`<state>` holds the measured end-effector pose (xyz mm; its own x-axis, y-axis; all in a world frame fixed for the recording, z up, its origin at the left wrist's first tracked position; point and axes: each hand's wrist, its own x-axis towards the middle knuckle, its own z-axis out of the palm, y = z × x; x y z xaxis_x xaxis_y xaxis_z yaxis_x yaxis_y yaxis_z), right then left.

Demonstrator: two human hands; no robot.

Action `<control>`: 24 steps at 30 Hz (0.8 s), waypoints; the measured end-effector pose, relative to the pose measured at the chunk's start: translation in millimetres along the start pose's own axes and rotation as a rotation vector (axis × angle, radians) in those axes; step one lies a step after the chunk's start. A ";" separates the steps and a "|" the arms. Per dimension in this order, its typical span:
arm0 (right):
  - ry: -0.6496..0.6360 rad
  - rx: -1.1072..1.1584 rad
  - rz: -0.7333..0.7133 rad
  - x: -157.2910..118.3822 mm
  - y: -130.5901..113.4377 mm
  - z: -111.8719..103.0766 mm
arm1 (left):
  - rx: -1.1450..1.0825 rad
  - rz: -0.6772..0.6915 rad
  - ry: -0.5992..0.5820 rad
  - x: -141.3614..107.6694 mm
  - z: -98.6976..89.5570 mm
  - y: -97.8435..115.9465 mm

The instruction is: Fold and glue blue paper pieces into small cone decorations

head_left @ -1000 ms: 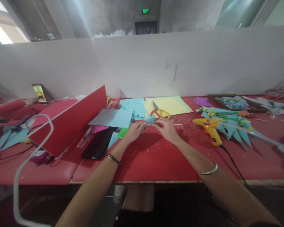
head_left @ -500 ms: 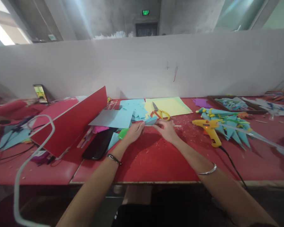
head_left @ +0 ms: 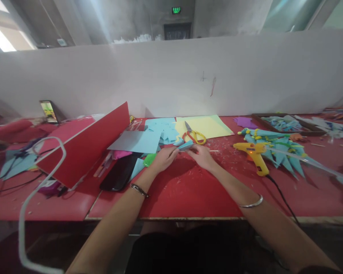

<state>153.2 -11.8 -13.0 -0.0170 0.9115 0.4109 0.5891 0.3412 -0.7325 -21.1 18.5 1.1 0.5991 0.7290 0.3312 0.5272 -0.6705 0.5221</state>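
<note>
Between my two hands is a small folded piece of blue paper [head_left: 185, 145], pinched from both sides above the red tabletop [head_left: 185, 190]. My left hand [head_left: 164, 159] is closed on its left end. On its right end my right hand [head_left: 202, 156] is closed too, and a thin pale stick [head_left: 213, 151] shows just beyond those fingers. Yellow-and-red handled scissors [head_left: 194, 135] lie just behind the hands on a pale yellow sheet [head_left: 214, 126]. Left of them are cut blue paper pieces [head_left: 167, 131]. Fingertips are partly hidden by the paper.
A yellow glue gun [head_left: 254, 154] stands at right, beside blue paper cones [head_left: 282, 152] and a brown tray [head_left: 308, 131]. At left are a black phone [head_left: 120, 175], a leaning red board [head_left: 88, 144] and a white bent tube [head_left: 24, 224]. A pale partition [head_left: 165, 80] rises behind.
The blue paper has turned slightly and shows a narrower folded edge between my fingers. Both hands stay nearly in place; the whole view has shifted a little.
</note>
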 end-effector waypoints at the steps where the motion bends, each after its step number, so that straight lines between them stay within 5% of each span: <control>1: -0.005 0.001 -0.004 -0.1 -0.7 -0.4 | 0.015 -0.005 0.004 -0.3 0.6 0.1; 7: -0.023 -0.002 -0.001 -0.1 -2.5 0.3 | 0.032 0.002 0.056 -0.3 3.5 -2.9; 24: -0.135 -0.021 -0.047 -1.7 -0.8 0.1 | 0.309 -0.014 -0.079 -3.6 3.4 -1.7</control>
<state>152.7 -13.6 -13.2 -0.1521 0.9178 0.3668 0.6018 0.3804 -0.7022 -22.1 16.6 -3.7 0.6292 0.7333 0.2578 0.6861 -0.6798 0.2590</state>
